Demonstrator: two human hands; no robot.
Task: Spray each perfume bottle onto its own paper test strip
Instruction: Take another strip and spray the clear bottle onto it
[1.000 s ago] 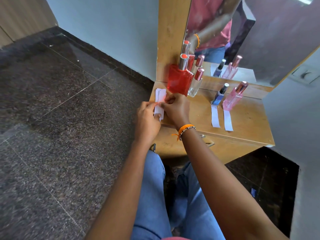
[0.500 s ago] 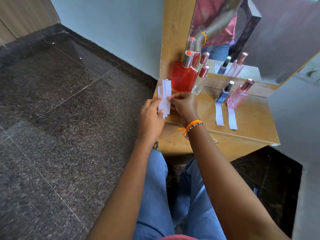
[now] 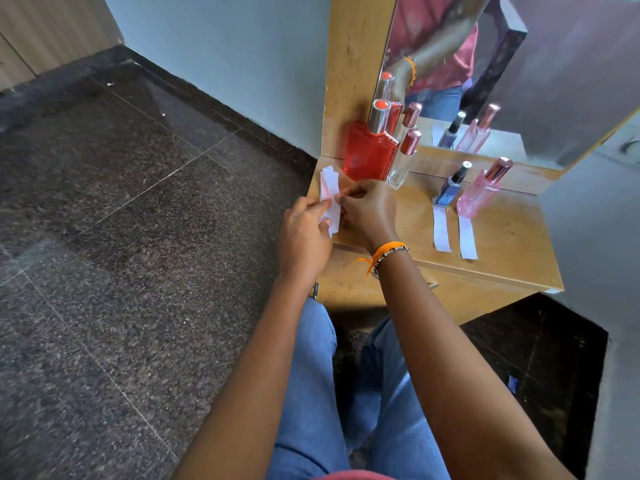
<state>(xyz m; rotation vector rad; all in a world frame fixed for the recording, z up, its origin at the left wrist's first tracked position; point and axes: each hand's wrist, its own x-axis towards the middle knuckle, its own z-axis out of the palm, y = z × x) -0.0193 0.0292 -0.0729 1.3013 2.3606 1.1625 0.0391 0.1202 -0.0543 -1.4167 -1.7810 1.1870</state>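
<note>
- A dark speckled stone floor [image 3: 121, 254] fills the far left, meeting a pale wall [image 3: 225, 57].
- My left hand [image 3: 304, 240] is raised over the left edge of the tabletop [image 3: 512, 244], its thumb and fingers pinching a small bundle of white paper strips [image 3: 329, 199].
- The bundle stands roughly upright between my hands, its strips fanned slightly at the top.
- My right hand [image 3: 369, 211] is close against the left one, fingertips curled onto the same bundle from the other side; an orange thread and a bead bracelet [image 3: 386, 252] sit on that wrist.
- Just behind my hands stands a big red perfume bottle [image 3: 370, 154] with a silver cap, at the back left of the tabletop.
- Touching its right side, or nearly so, is a slim clear bottle [image 3: 403, 161] with a rose metallic cap.
- Further right stands a small blue bottle [image 3: 450, 190] with a dark cap, and a white strip [image 3: 441, 232] lies flat in front of it.
- Just beside that, a pink bottle [image 3: 479, 197] with a rose cap has its own strip [image 3: 467, 239] lying before it.
- A mirror [image 3: 554, 64] behind the bottles reflects them and my arm.
- My blue jeans [image 3: 311, 393] show below.
</note>
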